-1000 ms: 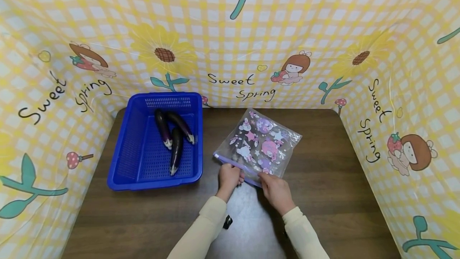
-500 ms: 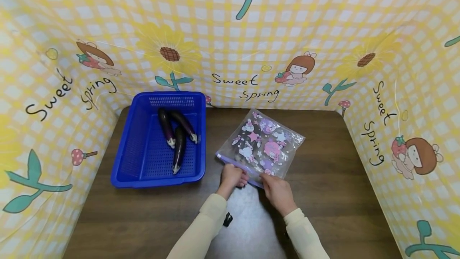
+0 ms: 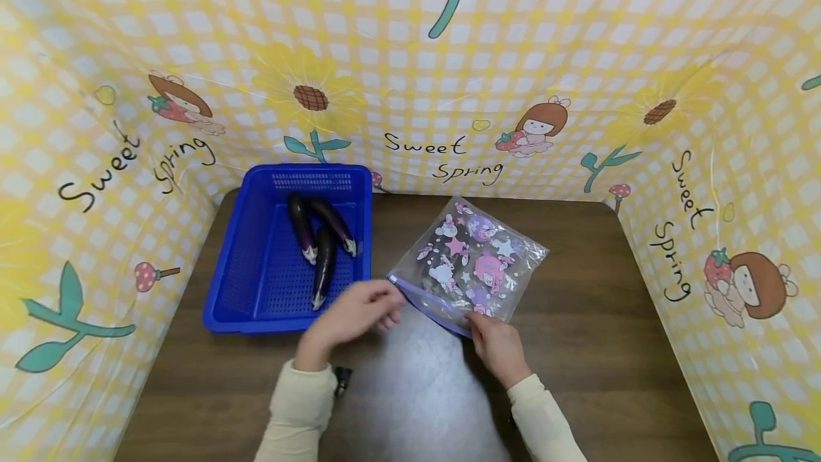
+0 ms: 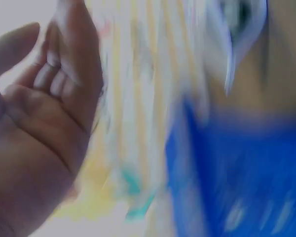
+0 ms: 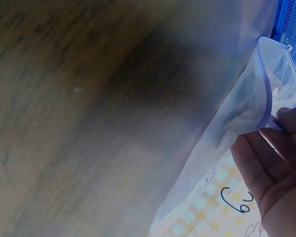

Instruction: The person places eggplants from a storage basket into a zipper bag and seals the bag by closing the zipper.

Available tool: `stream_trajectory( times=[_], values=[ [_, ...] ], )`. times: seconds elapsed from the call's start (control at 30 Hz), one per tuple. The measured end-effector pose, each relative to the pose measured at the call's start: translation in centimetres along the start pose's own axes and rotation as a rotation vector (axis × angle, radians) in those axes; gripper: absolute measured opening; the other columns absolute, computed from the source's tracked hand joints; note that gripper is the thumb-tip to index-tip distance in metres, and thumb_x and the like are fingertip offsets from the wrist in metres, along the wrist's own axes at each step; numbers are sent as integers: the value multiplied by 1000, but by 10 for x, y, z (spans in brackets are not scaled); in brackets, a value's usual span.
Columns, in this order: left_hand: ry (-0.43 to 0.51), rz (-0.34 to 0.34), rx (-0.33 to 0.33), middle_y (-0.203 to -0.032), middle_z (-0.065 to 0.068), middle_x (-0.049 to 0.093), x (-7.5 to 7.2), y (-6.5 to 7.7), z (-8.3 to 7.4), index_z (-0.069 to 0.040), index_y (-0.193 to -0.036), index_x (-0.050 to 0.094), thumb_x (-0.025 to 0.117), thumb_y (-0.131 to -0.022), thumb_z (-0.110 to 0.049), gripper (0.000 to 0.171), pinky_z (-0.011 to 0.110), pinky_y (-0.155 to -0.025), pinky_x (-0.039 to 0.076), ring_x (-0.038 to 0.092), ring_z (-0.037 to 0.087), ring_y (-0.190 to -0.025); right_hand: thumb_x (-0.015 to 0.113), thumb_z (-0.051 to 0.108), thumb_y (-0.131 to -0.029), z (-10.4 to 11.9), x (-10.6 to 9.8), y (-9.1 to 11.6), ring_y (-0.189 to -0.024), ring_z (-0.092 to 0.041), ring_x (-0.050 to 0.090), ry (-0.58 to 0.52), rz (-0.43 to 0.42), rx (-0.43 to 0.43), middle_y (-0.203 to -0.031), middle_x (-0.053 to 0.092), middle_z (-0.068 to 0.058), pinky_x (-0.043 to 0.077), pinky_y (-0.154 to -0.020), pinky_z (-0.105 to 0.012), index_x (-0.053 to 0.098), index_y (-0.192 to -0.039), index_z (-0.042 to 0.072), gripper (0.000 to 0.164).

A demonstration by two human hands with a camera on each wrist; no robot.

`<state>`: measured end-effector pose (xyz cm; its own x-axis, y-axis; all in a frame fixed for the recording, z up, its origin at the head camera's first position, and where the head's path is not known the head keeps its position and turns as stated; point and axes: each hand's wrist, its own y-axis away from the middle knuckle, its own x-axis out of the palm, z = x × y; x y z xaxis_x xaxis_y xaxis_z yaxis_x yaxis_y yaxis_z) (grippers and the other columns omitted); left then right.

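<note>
Head view: a brown wood-grain table [image 3: 577, 291] carries a clear plastic zip bag [image 3: 467, 266] printed with pink and purple cartoons, right of a blue perforated plastic basket [image 3: 276, 326] holding three dark purple eggplants [image 3: 326, 262]. The right hand [image 3: 500, 349] has its grip pinched on the bag's purple zip edge; the right wrist view shows the mouth gaping. The left hand [image 3: 362, 311], thumb and loosely bent fingers apart, hovers between basket and bag, near the zip's left end; contact there cannot be told.
</note>
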<state>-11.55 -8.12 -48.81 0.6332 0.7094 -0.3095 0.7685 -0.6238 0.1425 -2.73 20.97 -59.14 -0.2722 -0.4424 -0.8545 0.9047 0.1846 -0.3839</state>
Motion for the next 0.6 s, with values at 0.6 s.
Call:
stream_trajectory(
  times=[0.6],
  values=[
    [-616,-86,-511,-134,38,46,-72,5,72,-1,-141,55,57,-101,-24,46,65,-95,41,47,56,-122,79,1,-82,2,6,-1,-65,-25,67,16,-50,-50,-80,72,-6,53,-55,-43,71,-99,9,20]
  ],
)
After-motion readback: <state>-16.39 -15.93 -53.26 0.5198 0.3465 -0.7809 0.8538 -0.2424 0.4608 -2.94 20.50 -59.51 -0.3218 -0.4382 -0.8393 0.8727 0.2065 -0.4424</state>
